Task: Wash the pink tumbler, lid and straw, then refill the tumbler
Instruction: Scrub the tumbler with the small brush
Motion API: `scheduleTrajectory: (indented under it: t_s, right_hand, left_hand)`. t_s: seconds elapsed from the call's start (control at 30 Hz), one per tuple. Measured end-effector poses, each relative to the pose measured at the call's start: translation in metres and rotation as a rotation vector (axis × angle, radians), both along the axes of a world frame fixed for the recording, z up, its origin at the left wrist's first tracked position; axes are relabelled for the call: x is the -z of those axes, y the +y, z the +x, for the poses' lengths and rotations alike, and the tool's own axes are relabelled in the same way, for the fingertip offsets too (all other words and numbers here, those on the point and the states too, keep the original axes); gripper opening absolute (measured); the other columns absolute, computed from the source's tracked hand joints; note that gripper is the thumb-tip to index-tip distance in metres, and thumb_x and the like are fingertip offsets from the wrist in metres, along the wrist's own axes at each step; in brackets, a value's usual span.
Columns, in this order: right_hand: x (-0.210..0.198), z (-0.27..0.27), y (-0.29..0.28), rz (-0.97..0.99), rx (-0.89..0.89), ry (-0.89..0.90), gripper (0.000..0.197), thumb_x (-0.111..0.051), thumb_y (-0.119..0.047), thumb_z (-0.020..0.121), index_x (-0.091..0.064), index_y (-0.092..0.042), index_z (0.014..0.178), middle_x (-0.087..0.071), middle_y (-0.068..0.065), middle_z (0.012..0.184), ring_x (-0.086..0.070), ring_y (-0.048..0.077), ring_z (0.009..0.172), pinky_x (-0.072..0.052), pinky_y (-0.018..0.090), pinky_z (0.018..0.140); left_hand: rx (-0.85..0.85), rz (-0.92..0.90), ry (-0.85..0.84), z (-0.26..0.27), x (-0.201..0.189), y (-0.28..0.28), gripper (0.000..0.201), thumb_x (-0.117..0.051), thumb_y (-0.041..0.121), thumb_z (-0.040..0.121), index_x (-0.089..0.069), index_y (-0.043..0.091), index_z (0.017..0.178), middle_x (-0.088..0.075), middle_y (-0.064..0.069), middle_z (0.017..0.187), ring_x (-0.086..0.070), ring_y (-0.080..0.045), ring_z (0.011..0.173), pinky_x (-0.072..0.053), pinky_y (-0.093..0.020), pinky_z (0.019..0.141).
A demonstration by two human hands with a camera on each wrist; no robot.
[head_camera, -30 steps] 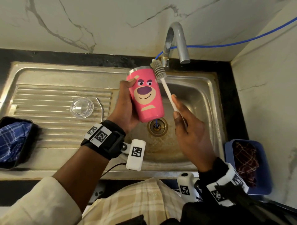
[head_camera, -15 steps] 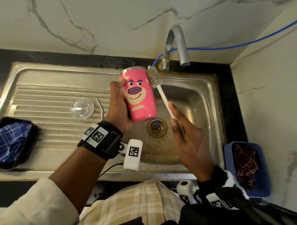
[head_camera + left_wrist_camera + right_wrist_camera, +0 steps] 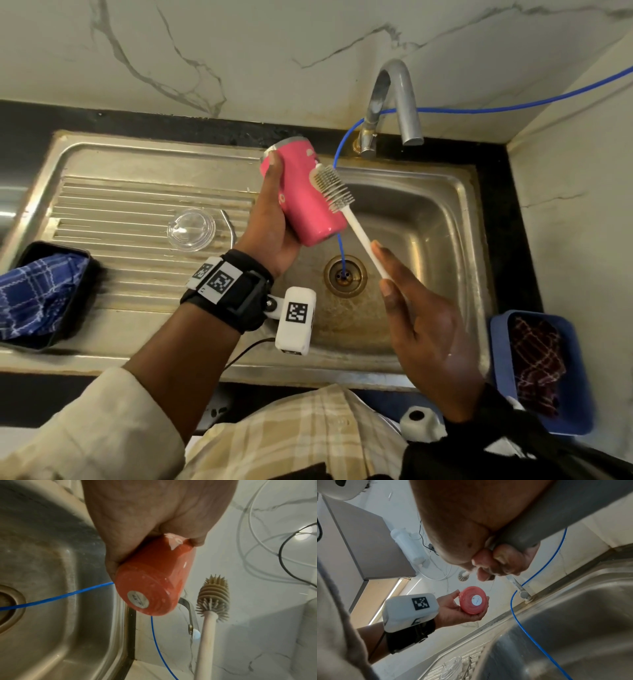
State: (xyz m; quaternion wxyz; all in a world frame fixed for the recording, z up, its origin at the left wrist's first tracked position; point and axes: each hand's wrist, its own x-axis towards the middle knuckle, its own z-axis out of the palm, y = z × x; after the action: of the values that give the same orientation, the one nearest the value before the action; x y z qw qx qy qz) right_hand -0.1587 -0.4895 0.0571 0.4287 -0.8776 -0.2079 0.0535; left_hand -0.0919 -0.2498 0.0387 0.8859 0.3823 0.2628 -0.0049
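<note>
My left hand (image 3: 275, 205) grips the pink tumbler (image 3: 303, 195) over the left edge of the sink basin (image 3: 428, 222). The tumbler is tilted, steel rim up and away, base (image 3: 145, 596) toward the drain. My right hand (image 3: 382, 267) pinches the white handle of a bottle brush. Its bristle head (image 3: 331, 187) lies along the tumbler's right side; whether they touch I cannot tell. In the left wrist view the brush head (image 3: 213, 596) stands just beside the tumbler. The clear lid (image 3: 191, 230) and the bent metal straw (image 3: 228, 226) lie on the drainboard.
The faucet (image 3: 394, 102) arches over the basin's back edge, and no water shows. A blue hose (image 3: 339, 246) runs from it into the drain (image 3: 344, 275). A black tray with blue cloth (image 3: 37, 294) sits left; a blue tray with dark cloth (image 3: 537, 370) sits right.
The tumbler has shifted left and turned, so its bear face no longer shows. The brush head has dropped from the rim to the tumbler's side.
</note>
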Motion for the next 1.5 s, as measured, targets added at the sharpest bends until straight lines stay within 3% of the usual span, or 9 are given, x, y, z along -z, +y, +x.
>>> scheduleTrajectory:
  t_s: [0.2,0.3,0.4,0.6,0.77,0.9,1.07,1.23,1.5]
  right_hand:
    - [0.004,-0.003,-0.003,-0.056,-0.019,-0.034,0.051,-0.051,-0.024,0.111,-0.044,-0.037,0.16,-0.031,-0.014,0.057,-0.036,0.005,0.047,-0.03,0.013,0.056]
    - [0.008,0.001,0.003,-0.089,-0.009,-0.036,0.053,-0.048,-0.028,0.11,-0.042,-0.038,0.161,-0.03,-0.016,0.058,-0.036,0.002,0.049,-0.032,0.019,0.056]
    - [0.009,0.0,0.007,-0.078,-0.002,-0.059,0.054,-0.051,-0.023,0.109,-0.044,-0.033,0.161,-0.029,-0.018,0.058,-0.039,0.0,0.05,-0.029,0.013,0.06]
    - [0.012,-0.013,-0.004,-0.126,-0.026,-0.023,0.054,-0.053,-0.024,0.107,-0.046,-0.036,0.159,-0.03,-0.021,0.058,-0.043,-0.002,0.052,-0.027,0.008,0.057]
    - [0.009,0.003,0.004,-0.128,-0.004,-0.045,0.054,-0.053,-0.018,0.11,-0.044,-0.035,0.161,-0.029,-0.022,0.058,-0.047,-0.003,0.055,-0.027,0.008,0.057]
    - [0.01,0.0,0.002,-0.144,-0.036,-0.052,0.057,-0.054,-0.019,0.106,-0.044,-0.034,0.161,-0.042,-0.025,0.062,-0.049,-0.008,0.059,-0.03,0.005,0.058]
    - [0.013,-0.013,-0.002,-0.177,-0.087,-0.018,0.062,-0.054,-0.023,0.105,-0.04,-0.043,0.161,-0.036,-0.028,0.061,-0.048,-0.007,0.059,-0.031,0.005,0.057]
    - [0.01,0.005,0.006,-0.177,-0.061,-0.05,0.068,-0.061,-0.013,0.105,-0.038,-0.045,0.161,-0.037,-0.022,0.061,-0.041,-0.003,0.055,-0.03,0.016,0.061]
    - [0.011,-0.004,-0.001,-0.208,-0.086,-0.013,0.062,-0.055,-0.022,0.106,-0.038,-0.045,0.161,-0.049,-0.034,0.071,-0.046,-0.008,0.058,-0.026,0.007,0.059]
  left_hand:
    - [-0.02,0.077,0.012,0.002,0.004,-0.001,0.076,-0.048,0.069,0.1,-0.048,0.014,0.153,-0.069,-0.016,0.137,-0.07,-0.031,0.123,-0.062,-0.051,0.089]
    - [0.025,0.093,-0.011,0.001,0.006,-0.011,0.083,-0.054,0.07,0.096,-0.046,0.012,0.154,-0.068,-0.017,0.138,-0.069,-0.033,0.124,-0.06,-0.054,0.096]
    - [0.031,0.087,-0.016,0.0,0.008,-0.015,0.07,-0.043,0.063,0.105,-0.051,0.011,0.151,-0.069,-0.017,0.135,-0.068,-0.033,0.125,-0.058,-0.054,0.102]
    - [-0.046,0.044,0.042,0.001,0.008,0.0,0.073,-0.048,0.066,0.102,-0.051,0.013,0.151,-0.072,-0.015,0.132,-0.072,-0.031,0.119,-0.062,-0.053,0.092]
    - [0.065,0.041,0.073,-0.008,0.014,-0.025,0.074,-0.053,0.063,0.098,-0.047,0.015,0.153,-0.072,-0.016,0.131,-0.076,-0.03,0.111,-0.064,-0.046,0.082]
    - [-0.012,0.005,0.053,-0.001,0.011,-0.017,0.072,-0.047,0.066,0.101,-0.057,0.01,0.145,-0.074,-0.015,0.126,-0.073,-0.031,0.117,-0.059,-0.055,0.1]
    - [-0.061,0.009,0.104,0.004,0.007,0.004,0.07,-0.045,0.068,0.102,-0.056,0.014,0.146,-0.074,-0.012,0.128,-0.073,-0.027,0.115,-0.062,-0.048,0.091]
    - [0.01,-0.011,0.051,0.0,0.009,-0.013,0.073,-0.041,0.065,0.105,-0.06,0.004,0.141,-0.075,-0.009,0.11,-0.072,-0.024,0.102,-0.058,-0.049,0.101]
    - [-0.093,0.006,0.09,0.003,0.003,0.008,0.064,-0.045,0.064,0.105,-0.058,0.013,0.142,-0.08,-0.008,0.109,-0.078,-0.023,0.101,-0.064,-0.044,0.082]
